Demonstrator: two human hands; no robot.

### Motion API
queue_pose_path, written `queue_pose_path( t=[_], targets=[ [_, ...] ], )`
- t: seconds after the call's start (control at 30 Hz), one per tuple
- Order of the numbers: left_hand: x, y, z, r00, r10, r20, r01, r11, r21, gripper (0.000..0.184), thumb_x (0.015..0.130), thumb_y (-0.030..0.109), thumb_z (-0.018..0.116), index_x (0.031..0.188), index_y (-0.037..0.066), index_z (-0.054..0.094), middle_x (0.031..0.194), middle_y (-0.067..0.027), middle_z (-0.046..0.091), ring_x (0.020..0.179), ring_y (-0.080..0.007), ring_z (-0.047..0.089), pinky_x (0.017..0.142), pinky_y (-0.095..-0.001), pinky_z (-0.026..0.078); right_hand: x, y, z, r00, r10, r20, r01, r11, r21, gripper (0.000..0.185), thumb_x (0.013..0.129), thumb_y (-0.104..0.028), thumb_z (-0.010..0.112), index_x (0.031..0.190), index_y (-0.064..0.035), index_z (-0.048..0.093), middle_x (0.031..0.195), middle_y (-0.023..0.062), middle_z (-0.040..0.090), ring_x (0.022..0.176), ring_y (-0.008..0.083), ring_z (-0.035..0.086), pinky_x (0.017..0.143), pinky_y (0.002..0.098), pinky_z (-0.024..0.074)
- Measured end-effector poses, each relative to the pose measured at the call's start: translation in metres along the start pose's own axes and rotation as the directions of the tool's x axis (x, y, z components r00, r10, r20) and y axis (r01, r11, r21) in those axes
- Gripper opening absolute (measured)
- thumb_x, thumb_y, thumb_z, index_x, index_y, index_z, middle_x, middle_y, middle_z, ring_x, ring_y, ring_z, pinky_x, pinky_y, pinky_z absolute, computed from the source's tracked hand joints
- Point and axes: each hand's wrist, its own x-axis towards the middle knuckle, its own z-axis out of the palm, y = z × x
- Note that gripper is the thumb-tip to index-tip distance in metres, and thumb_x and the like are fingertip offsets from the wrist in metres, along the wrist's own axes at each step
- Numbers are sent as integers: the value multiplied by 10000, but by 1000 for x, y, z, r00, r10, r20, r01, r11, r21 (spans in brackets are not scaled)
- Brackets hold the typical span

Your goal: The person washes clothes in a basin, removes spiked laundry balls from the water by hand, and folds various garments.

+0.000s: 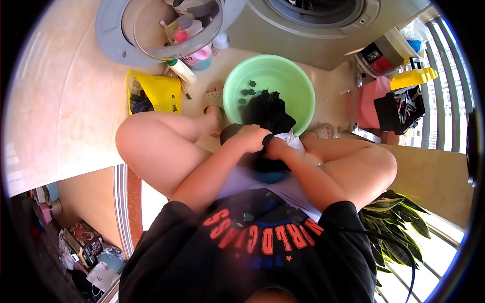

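My left hand (252, 139) and my right hand (275, 148) are close together in front of my lap, both with fingers closed around a black cloth (268, 139). A short dark stretch of it shows between the two fists. More black cloth (270, 112) hangs over the near rim and into a light green basin (307, 86) on the floor. Beneath it a piece of white cloth (289, 138) shows at the rim. Several small dark shapes (247, 92) are seen on the basin's bottom. What lies under my hands is partly hidden.
A washing machine (323, 43) stands behind the basin, with a round glass door (113, 30) open at upper left. A yellow bag (159, 91), a detergent bottle (199, 59) and a white tube (182, 70) sit left. A pink bin (371, 103) and a plant (396, 227) are right.
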Motion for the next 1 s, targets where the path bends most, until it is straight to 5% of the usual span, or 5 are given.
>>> queue_pose_path(
  t=[0.1,0.4,0.53,0.77,1.0],
  targets=[
    [-14,13,-24,983,-129,131,133,991,-22,340,735,150,636,1057,58,696,974,-189,694,963,-364,655,825,-429,533,-18,-12,-59,907,-139,397,44,970,240,333,777,-296,745,985,-44,679,854,111,705,712,238,691,665,379,543],
    [-9,-7,42,803,-413,429,340,910,239,378,782,167,625,1137,55,686,1215,-156,653,1136,-295,627,886,-418,524,-10,12,-55,967,-67,245,-85,823,561,361,822,-319,776,867,-15,585,731,59,658,670,144,669,583,289,508],
    [2,-43,65,657,-507,557,475,853,216,574,836,146,559,1406,101,502,1560,-154,304,1426,-277,339,1095,-486,341,-5,16,-70,998,35,44,-56,562,825,349,850,-327,750,917,-13,612,808,46,664,720,126,632,644,256,487],
    [5,-70,71,704,-680,205,697,717,-11,532,848,192,492,1372,105,531,1537,-183,324,1434,-343,285,1121,-552,252,37,64,-51,702,648,-295,146,275,950,429,814,-369,779,955,6,627,788,2,592,710,101,527,648,258,445],
    [12,-101,71,322,-892,-317,349,424,-836,397,947,391,490,1064,25,587,1190,-216,606,1121,-343,576,923,-472,425,77,91,-17,838,486,249,-321,70,944,644,941,-363,629,1356,83,421,1293,195,571,1136,258,561,987,381,422]
  ],
)
